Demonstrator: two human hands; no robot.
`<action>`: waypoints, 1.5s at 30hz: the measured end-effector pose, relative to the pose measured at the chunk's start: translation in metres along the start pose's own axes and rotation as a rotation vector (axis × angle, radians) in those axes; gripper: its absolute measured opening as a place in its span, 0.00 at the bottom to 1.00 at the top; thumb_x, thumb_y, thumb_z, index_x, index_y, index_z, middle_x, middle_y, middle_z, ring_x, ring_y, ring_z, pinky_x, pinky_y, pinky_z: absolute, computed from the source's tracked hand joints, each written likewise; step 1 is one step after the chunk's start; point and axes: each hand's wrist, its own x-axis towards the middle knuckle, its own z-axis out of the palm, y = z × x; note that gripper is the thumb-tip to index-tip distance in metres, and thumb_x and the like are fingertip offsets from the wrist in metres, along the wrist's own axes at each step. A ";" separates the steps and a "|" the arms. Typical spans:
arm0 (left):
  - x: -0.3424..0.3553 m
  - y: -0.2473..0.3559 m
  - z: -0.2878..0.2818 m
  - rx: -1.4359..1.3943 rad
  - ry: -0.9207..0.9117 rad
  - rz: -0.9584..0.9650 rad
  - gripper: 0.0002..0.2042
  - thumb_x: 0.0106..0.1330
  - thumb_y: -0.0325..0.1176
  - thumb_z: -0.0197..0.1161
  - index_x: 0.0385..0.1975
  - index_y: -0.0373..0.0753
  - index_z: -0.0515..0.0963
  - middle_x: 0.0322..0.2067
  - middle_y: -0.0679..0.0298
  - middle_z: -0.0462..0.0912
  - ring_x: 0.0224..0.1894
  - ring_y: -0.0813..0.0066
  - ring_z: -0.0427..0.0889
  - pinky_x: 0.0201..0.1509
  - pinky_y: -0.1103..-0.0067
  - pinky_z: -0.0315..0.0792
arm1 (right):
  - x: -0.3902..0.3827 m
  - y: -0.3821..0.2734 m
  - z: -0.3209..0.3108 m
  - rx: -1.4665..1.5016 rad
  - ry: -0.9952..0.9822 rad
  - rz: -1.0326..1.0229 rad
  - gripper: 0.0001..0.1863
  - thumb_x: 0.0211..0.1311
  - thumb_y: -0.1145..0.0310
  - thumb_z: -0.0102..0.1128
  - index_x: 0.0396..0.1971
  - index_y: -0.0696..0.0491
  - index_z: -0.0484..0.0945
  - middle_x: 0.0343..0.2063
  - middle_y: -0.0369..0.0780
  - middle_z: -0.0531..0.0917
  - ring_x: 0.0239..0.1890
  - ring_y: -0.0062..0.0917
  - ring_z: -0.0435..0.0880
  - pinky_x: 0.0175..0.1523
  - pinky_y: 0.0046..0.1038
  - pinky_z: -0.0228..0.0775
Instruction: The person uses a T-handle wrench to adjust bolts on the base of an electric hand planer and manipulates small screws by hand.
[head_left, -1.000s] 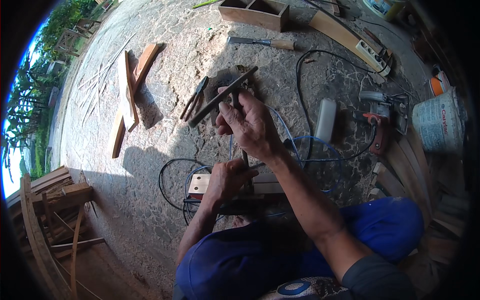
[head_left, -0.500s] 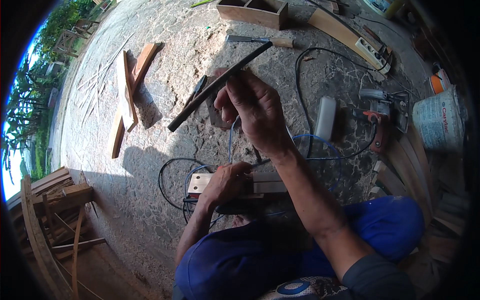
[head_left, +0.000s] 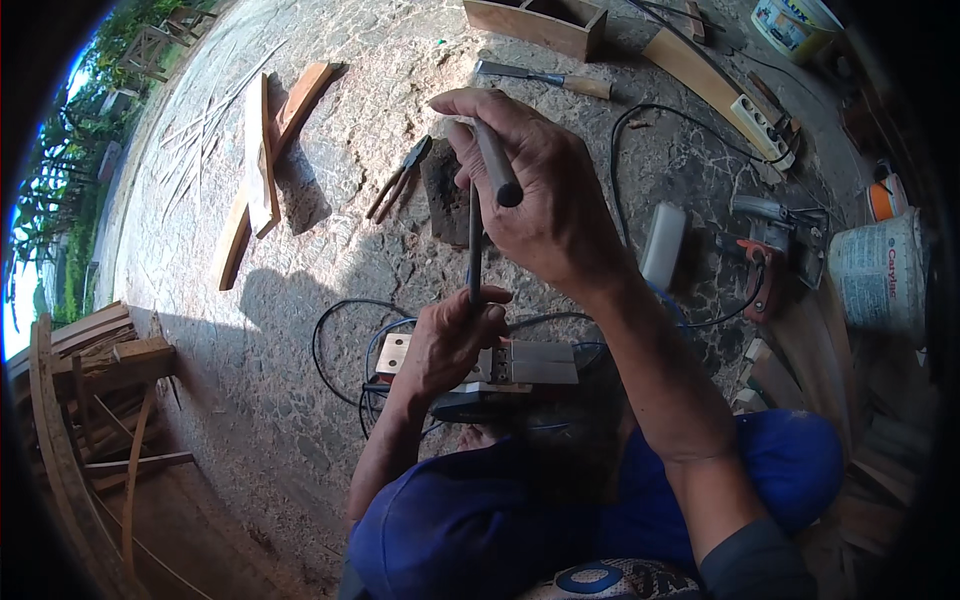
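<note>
My right hand is closed on a thick dark rod, whose round end points back toward me. Below it, my left hand grips a thinner dark rod that stands nearly upright. The thin rod's upper end reaches the right hand's fingers; whether it touches them I cannot tell. Beneath the left hand lies a power tool with flat plates facing up and a pale, drilled wooden piece at its left end. The left hand hides part of it.
Pliers lie beside a dark block. Farther off are a chisel and a wooden box. Crossed wood strips lie left. A power strip, cords, a red-handled tool and a bucket occupy the right.
My right hand has turned the thick rod from crosswise to pointing toward me. My left hand has lifted off the power tool and tipped the thin rod upright. The view has shifted slightly.
</note>
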 end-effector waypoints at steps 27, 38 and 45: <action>0.025 -0.032 -0.010 0.215 -0.398 0.097 0.25 0.77 0.53 0.53 0.57 0.37 0.78 0.35 0.56 0.87 0.43 0.63 0.87 0.50 0.68 0.78 | 0.051 -0.023 -0.054 -0.402 -0.893 0.837 0.19 0.79 0.58 0.44 0.35 0.58 0.73 0.22 0.38 0.76 0.14 0.21 0.78 0.18 0.29 0.70; 0.133 0.030 -0.010 -1.493 -0.226 0.333 0.23 0.78 0.51 0.52 0.59 0.37 0.73 0.53 0.58 0.81 0.58 0.65 0.78 0.67 0.66 0.67 | 0.053 -0.005 -0.026 -0.984 -1.062 0.020 0.16 0.73 0.67 0.48 0.40 0.64 0.81 0.33 0.50 0.86 0.38 0.32 0.90 0.38 0.35 0.85; 0.136 0.017 -0.022 -1.444 -0.305 0.595 0.14 0.81 0.42 0.47 0.43 0.40 0.76 0.40 0.61 0.83 0.63 0.60 0.74 0.76 0.61 0.58 | 0.048 0.013 -0.022 -1.054 -0.912 -0.353 0.15 0.72 0.61 0.56 0.44 0.59 0.80 0.27 0.43 0.85 0.35 0.28 0.90 0.31 0.30 0.86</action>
